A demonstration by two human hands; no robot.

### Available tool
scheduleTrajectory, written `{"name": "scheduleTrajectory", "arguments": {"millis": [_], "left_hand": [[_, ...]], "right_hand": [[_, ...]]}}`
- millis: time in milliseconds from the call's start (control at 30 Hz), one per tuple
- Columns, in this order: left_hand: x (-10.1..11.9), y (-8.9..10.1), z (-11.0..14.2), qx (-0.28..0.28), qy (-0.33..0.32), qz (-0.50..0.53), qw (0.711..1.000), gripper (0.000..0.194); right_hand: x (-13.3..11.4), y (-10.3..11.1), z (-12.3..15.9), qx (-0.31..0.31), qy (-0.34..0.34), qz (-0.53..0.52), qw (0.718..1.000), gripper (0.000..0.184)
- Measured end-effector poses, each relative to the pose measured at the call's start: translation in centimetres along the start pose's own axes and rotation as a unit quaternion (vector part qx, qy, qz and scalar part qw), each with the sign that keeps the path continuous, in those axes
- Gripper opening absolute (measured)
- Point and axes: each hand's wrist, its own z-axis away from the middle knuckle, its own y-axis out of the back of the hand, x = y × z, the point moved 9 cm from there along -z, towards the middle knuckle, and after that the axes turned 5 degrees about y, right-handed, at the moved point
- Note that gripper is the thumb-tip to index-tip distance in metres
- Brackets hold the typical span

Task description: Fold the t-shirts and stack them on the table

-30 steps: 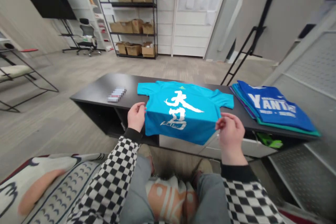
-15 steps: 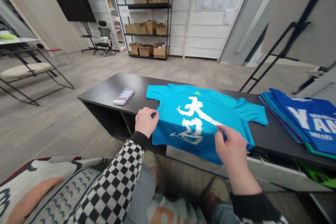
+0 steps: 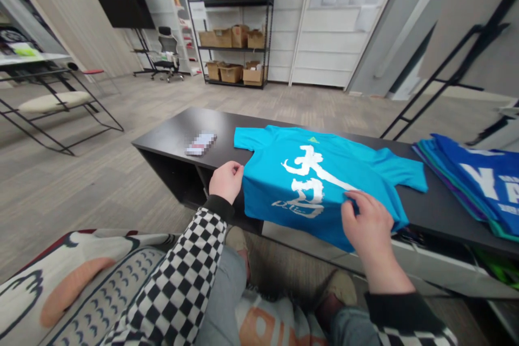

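A bright blue T-shirt (image 3: 267,189) with large white brush lettering and a small green mark near the collar lies spread on a low black cabinet (image 3: 170,135). Its lower end hangs over the front edge. At the shirt's left side, my left hand (image 3: 226,181) is closed, thumb and fingertips pinched at the fabric's edge. My right hand (image 3: 367,221) rests over the lower right part of the shirt, fingers bent and thumb apart, fingertips touching the cloth beside the white lettering. The palm hides some fabric beneath it.
A phone-like item (image 3: 201,143), blurred out, lies left of the shirt. Folded shirts, a dark blue one (image 3: 478,173) on top, are stacked at the right. A shelf with cardboard boxes (image 3: 231,73) stands behind. A patterned cloth (image 3: 93,270) is at my left.
The view has shifted slightly, so the scene sits further right. My left hand stays at the shirt's left edge, and my right hand remains on the cloth. The shirt lies almost the same.
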Motion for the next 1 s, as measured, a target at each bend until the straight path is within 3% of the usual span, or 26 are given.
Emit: {"name": "scheduleTrajectory", "arguments": {"millis": [300,467,633,800,1000], "left_hand": [[-0.3,0.3,0.9,-0.03,0.008,-0.047,0.998,0.044],[-1.6,-1.5,1.5,-0.141,-0.003,-0.051,0.989,0.04],[-3.2,-2.2,0.5,-0.173,0.013,-0.084,0.981,0.042],[-2.9,-2.2,0.0,-0.177,0.027,-0.112,0.977,0.04],[-2.0,-1.8,0.4,-0.164,0.012,-0.121,0.979,0.034]], "right_hand": [[-1.6,1.0,0.4,0.03,0.015,-0.067,0.997,0.027],[-2.4,3.3,-0.3,0.038,0.018,-0.117,0.992,0.028],[2.4,4.9,-1.2,0.028,-0.096,-0.068,0.993,0.036],[7.8,5.3,-1.0,-0.025,-0.185,0.003,0.982,0.037],[10.6,4.4,-0.4,-0.07,-0.253,0.052,0.963,0.034]]}}
